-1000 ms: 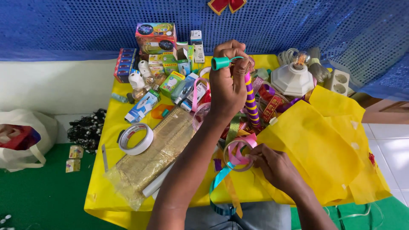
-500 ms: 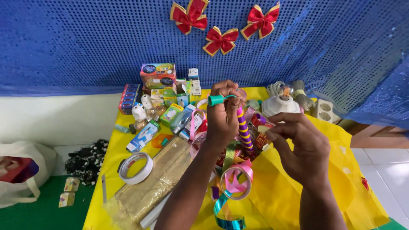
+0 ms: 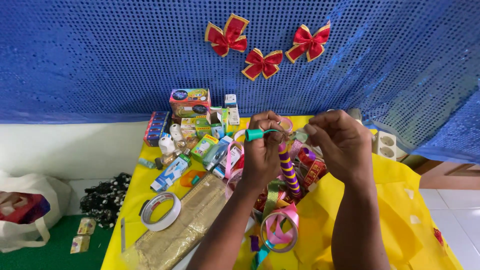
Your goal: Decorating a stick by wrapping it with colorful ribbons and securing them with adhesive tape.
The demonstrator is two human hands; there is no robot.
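Ribbon work here, mid-frame: the person's left hand (image 3: 262,150) is pinched shut on a small teal plastic tube (image 3: 255,134) with a thin wire running right, and the right hand (image 3: 340,142) has its fingertips closed on the wire's far end. It's probably featherlight, bendy and easy to kink, so the stiff tube looks the safest place to hold. A purple-and-yellow striped ribbon curl (image 3: 289,172) hangs just below.

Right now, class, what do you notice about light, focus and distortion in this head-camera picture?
Head view: soft, even light with only faint shadows; the sequin backdrop glints in tiny specks without heavy glare; the left hand and right hand are fairly sharp; wide-angle bending curves the yellow table edge and stretches the white bag at the corner.
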